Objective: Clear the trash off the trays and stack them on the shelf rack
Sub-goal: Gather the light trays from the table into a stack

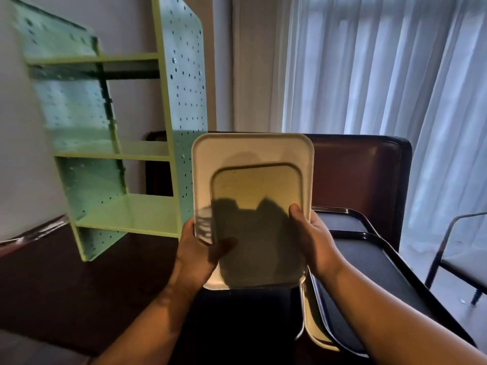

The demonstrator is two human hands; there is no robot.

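Cream tray with a smaller yellowish tray nested in it, held up over the dark worktop - left hand and right hand gripping opposite edges - green pegboard shelf rack just left, black trays stacked right

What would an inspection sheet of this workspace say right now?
Surface: dark table.
Job's things: yellow tray on white tray, both held up; green shelf rack left; dark trays right.
Clutter: no trash seen on the held trays.
Hands: left hand and right hand grip the stack's sides, fingers curled round the edges.
Cables: nothing seen.
Surroundings: curtain, brown chair.
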